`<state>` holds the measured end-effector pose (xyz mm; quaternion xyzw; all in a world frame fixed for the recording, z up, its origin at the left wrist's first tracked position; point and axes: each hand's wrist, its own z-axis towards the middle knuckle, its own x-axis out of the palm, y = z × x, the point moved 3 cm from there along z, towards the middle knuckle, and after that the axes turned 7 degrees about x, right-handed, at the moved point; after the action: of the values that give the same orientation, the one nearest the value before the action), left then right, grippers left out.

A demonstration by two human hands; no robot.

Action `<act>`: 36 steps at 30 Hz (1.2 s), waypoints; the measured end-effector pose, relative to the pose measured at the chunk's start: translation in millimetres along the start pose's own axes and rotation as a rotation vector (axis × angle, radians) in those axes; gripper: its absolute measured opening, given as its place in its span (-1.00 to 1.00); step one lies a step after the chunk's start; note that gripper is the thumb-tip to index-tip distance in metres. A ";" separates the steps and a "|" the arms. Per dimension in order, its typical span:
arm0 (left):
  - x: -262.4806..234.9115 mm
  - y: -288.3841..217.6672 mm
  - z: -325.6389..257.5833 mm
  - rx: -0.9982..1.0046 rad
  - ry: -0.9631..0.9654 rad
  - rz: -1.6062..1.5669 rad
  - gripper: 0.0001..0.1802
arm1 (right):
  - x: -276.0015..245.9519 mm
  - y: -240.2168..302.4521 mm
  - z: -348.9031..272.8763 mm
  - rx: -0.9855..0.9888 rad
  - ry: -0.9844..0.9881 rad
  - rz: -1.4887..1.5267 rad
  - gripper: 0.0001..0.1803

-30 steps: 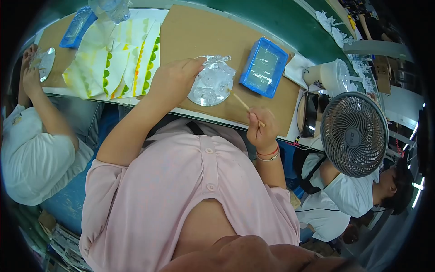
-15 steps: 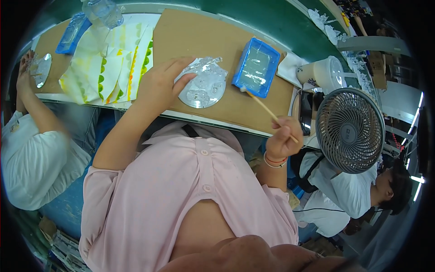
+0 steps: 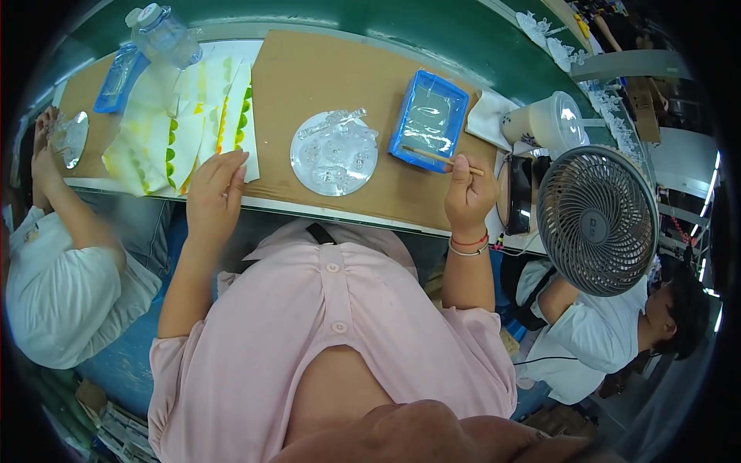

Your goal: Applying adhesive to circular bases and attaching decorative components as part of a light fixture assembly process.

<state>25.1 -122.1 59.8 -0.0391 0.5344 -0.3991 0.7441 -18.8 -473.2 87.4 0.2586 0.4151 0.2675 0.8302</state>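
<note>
My right hand [image 3: 471, 202] pinches a thin wooden stick [image 3: 432, 156] between thumb and fingers. The stick's far end reaches inside the near wall of a blue rectangular tray [image 3: 395, 137], which has a shiny clear layer in it. My left hand [image 3: 212, 189] is open, fingers stretched out and thumb apart, over the lower right corner of white printed sheets [image 3: 202, 131]. Between my hands, untouched, a round pale disc [image 3: 312, 176] lies on the brown board with several clear, glassy pieces [image 3: 336, 150] on it.
Brown cardboard [image 3: 309, 69] covers the table. Clear bottles [image 3: 166, 38] and another blue tray [image 3: 120, 77] stand far left. At right are a lidded drink cup [image 3: 544, 123], a dark phone-like object [image 3: 519, 193] and a fan [image 3: 598, 220]. Co-workers sit on both sides.
My left hand has left the disc and moved left to the printed sheets. My right hand has risen slightly, and the stick now lies flatter, with its end inside the tray.
</note>
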 end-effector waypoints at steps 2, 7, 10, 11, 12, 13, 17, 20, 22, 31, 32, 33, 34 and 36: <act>6.4 -6.6 3.2 0.059 0.007 0.012 -0.76 | 0.2 -0.9 1.8 0.000 -0.017 0.020 -0.82; 24.2 -19.6 22.2 0.181 0.013 0.000 -0.67 | 0.7 1.5 0.6 -0.027 -0.019 -0.017 -0.82; 29.3 -37.6 41.7 0.143 -0.031 -0.054 -0.65 | -9.6 -0.8 -5.3 0.012 -0.086 0.040 -0.81; 30.4 -43.8 47.9 0.121 -0.052 -0.128 -0.65 | -11.1 -0.5 -5.6 0.015 -0.087 0.036 -0.81; 32.1 -46.1 51.9 0.097 -0.073 -0.202 -0.64 | -11.2 -0.4 -4.7 0.030 -0.065 0.016 -0.81; 37.2 -44.3 54.1 0.098 -0.070 -0.207 -0.64 | -11.0 -0.9 -4.4 0.045 -0.044 -0.004 -0.81; 52.7 -41.8 60.6 0.250 -0.062 -0.057 -0.68 | -17.3 -9.8 -11.0 0.139 -0.092 0.063 -0.81; 53.4 -40.7 61.5 0.230 -0.063 -0.064 -0.71 | -29.9 2.0 -20.0 0.217 -0.242 0.190 -0.80; 53.1 -39.4 61.4 0.224 -0.064 -0.077 -0.71 | -28.9 7.1 -30.5 0.162 -0.234 0.300 -0.79; 49.7 -34.5 56.2 0.190 -0.032 -0.066 -0.66 | 16.1 30.8 -50.5 -0.033 0.102 0.233 -0.82; 49.5 -35.7 56.2 0.204 -0.032 -0.049 -0.67 | 21.3 31.5 -49.9 -0.077 0.124 0.227 -0.86; 49.7 -36.7 56.8 0.219 -0.031 -0.033 -0.67 | 25.6 31.9 -49.5 -0.120 0.144 0.220 -0.89; 51.0 -35.4 56.6 0.225 -0.023 -0.033 -0.67 | 29.1 32.5 -48.1 -0.113 0.138 0.220 -0.89; 52.6 -33.5 56.5 0.279 -0.105 -0.074 -0.70 | 34.7 38.1 -43.5 -0.180 0.167 0.160 -0.97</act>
<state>59.1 -199.0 59.9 0.0244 0.4322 -0.4940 0.7540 -45.8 -413.8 70.4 0.1922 0.4351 0.3897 0.7886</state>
